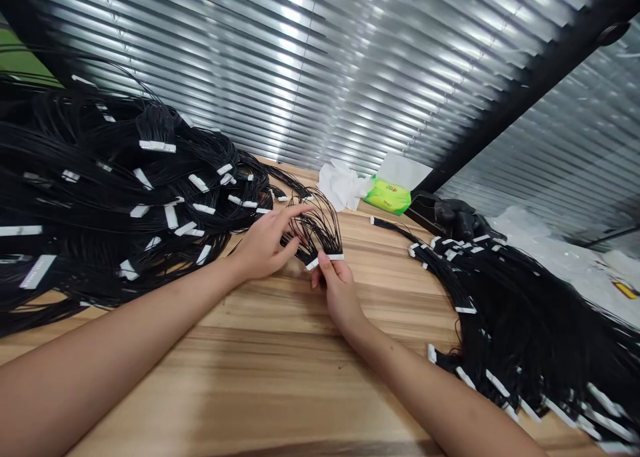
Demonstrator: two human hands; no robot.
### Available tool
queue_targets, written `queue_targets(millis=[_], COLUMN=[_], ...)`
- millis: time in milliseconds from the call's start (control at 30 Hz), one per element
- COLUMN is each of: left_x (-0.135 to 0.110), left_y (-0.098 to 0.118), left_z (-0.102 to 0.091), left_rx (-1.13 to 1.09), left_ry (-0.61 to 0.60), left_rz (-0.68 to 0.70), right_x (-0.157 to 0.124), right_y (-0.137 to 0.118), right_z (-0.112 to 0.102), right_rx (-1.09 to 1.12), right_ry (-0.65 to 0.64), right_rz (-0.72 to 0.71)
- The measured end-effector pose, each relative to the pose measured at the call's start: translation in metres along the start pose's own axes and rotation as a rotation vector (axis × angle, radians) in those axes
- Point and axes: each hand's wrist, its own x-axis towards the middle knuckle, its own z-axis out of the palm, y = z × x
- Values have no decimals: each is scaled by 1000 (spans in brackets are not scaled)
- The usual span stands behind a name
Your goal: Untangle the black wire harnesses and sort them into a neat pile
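Note:
Black wire harnesses with white connectors lie in front of me. My right hand (342,289) pinches the white connector end of a wire harness (327,227) between thumb and fingers. A second white connector (313,264) sits just beside the thumb, close to the fingertips. The thin black wires fan upward and left from these connectors. At the left of the wires is my left hand (270,242), its thumb and index finger spread apart against the loose strands. Its other fingers are partly hidden behind the wires, and I see no firm grip there.
A large heap of black harnesses (115,184) covers the table's left side. Another pile (530,324) lies at the right. Crumpled white tissue (340,182) and a green tissue pack (389,196) stand at the back, before a corrugated metal wall (310,70). The table (280,370) is wood-grained.

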Motion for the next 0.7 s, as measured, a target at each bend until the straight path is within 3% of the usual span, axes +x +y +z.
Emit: queue_targets(millis=[167,433,600,700], left_x=[-2,1,4,5], left_y=[2,2,-1,-3], left_z=[-4,-5,-2,-3], left_rx=[32,47,221,279], left_ry=[11,-17,147,247], left_rz=[186,223,112,123], right_x=[-1,-2,-1,-1], right_y=[2,-1,-3,-3], right_z=[0,0,0,-1], right_rx=[26,5,15,41], right_ry=[-11,-13,35,96], right_rz=[1,7,-3,-2])
